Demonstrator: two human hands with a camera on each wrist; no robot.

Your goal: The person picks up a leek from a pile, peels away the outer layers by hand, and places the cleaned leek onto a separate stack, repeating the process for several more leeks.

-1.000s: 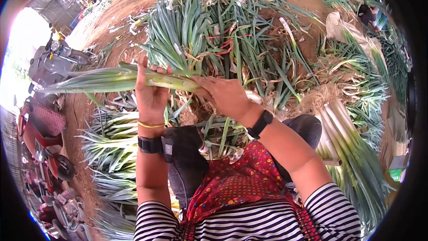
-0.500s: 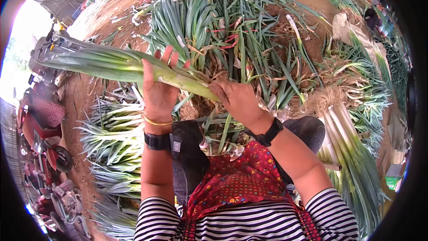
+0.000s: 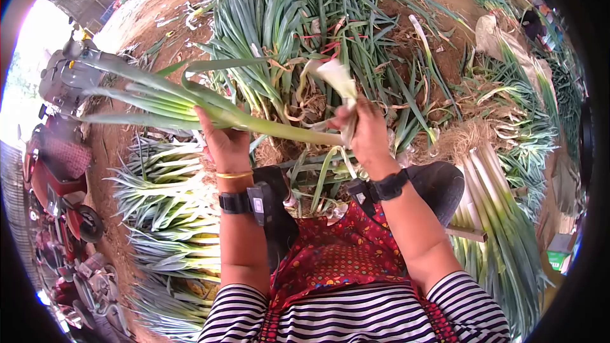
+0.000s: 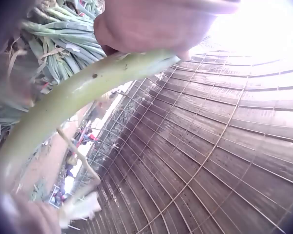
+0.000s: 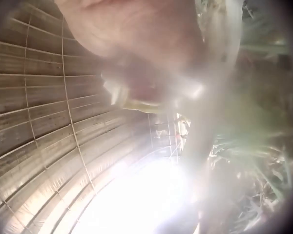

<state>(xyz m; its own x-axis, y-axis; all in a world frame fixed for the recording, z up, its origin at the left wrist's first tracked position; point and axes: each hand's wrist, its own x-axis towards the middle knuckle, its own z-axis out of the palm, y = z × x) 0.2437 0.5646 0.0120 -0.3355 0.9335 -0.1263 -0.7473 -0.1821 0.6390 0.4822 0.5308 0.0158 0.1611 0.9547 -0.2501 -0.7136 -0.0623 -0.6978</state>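
Observation:
A long leek (image 3: 273, 128) lies across the front of the body, its green leaves fanning to the left. The left hand (image 3: 229, 146) grips it where the leaves meet the stem, thumb on the near side. In the left wrist view the pale green stem (image 4: 73, 97) curves below the left hand (image 4: 156, 24). Around a blurred, pale peeled leaf layer (image 3: 337, 79), the right hand (image 3: 368, 133) has its fingers curled, beside the stem's right end. The right wrist view shows the right hand (image 5: 141, 34) close up and blurred.
A large heap of leeks (image 3: 273, 32) lies ahead on brown soil. Trimmed leeks (image 3: 171, 203) are stacked at left, and thick white-stemmed ones (image 3: 502, 209) at right. Motorbikes (image 3: 70, 197) stand at far left. Dark shoes (image 3: 438, 187) are near the right forearm.
The right hand has moved right and pulled a pale outer layer away from the stem. The left hand has shifted slightly right and down, its fingers now closed round the leek.

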